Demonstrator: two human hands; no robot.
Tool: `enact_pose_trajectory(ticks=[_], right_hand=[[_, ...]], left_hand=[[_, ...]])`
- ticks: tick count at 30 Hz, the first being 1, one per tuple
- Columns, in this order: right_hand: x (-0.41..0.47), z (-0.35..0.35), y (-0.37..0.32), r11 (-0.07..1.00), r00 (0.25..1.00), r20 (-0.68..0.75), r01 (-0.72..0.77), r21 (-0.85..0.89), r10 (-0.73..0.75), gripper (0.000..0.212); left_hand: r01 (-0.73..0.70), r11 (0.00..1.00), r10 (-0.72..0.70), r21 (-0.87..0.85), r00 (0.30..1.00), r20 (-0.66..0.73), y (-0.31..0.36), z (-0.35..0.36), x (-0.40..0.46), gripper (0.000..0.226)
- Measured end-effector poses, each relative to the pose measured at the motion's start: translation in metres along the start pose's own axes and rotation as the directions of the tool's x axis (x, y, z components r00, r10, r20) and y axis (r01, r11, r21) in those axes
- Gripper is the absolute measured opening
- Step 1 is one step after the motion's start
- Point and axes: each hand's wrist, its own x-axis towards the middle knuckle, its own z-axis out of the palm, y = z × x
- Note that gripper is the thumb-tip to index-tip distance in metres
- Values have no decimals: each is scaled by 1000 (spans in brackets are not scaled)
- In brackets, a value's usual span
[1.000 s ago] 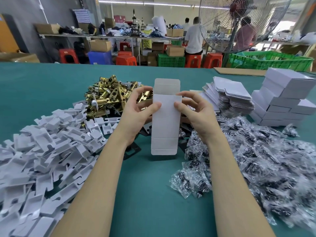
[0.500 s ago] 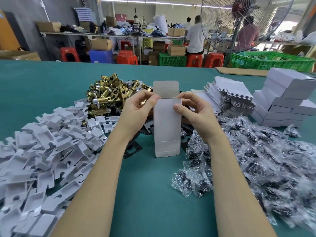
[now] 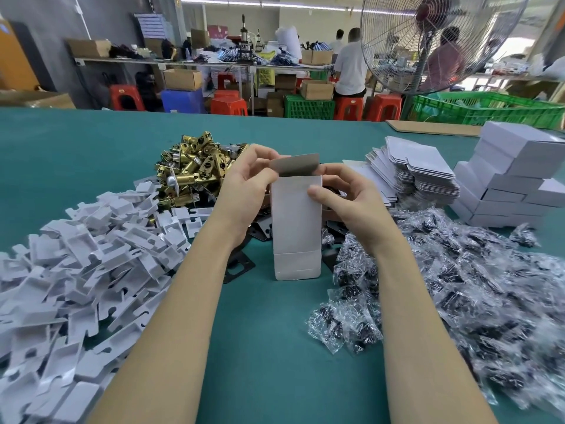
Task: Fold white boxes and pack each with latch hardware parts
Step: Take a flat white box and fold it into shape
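White card inserts (image 3: 76,255) are lying heaped on the green counter (image 3: 260,347) to the left of the left hand (image 3: 244,188), with brass latch bodies (image 3: 195,169) piled just beyond it. Both hands are gripping a white box (image 3: 296,228) between them, standing upright on the counter, the left pinching its top flap (image 3: 295,164) while the right hand (image 3: 351,203) is curling round its side. To the right, bagged parts (image 3: 458,286) are spreading, with flat boxes (image 3: 419,169) and folded boxes (image 3: 513,182) stacked beyond.
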Motion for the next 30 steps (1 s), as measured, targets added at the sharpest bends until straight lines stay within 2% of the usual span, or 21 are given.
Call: enact_pose_trajectory(ticks=[3, 6, 11, 18, 23, 27, 30], right_hand=[[0, 2, -2, 1000, 1000, 19, 2, 8, -2, 21], [-1, 2, -3, 1000, 1000, 24, -3, 18, 3, 21], [-3, 0, -6, 999, 1000, 14, -21, 33, 20, 20], [-3, 1, -13, 1000, 998, 56, -6, 27, 4, 13], [-2, 1, -10, 1000, 999, 37, -15, 6, 15, 16], [-2, 3, -9, 1000, 999, 44, -17, -25, 18, 16], [-1, 3, -6, 999, 999, 27, -23, -37, 24, 17]], left_hand=[[-12, 1000, 12, -9, 999, 52, 5, 1, 0, 9], [-31, 1000, 30, 3, 999, 32, 4, 4, 1, 26], [-15, 1000, 15, -10, 1000, -12, 4, 7, 3, 5], [49, 999, -49, 3, 997, -55, 4, 6, 2, 13], [120, 992, -120, -42, 993, 10, 9, 2, -1, 15], [170, 985, -170, -30, 985, 4, 8, 0, -1, 16], [148, 989, -148, 18, 989, 30, 7, -2, 0, 15]])
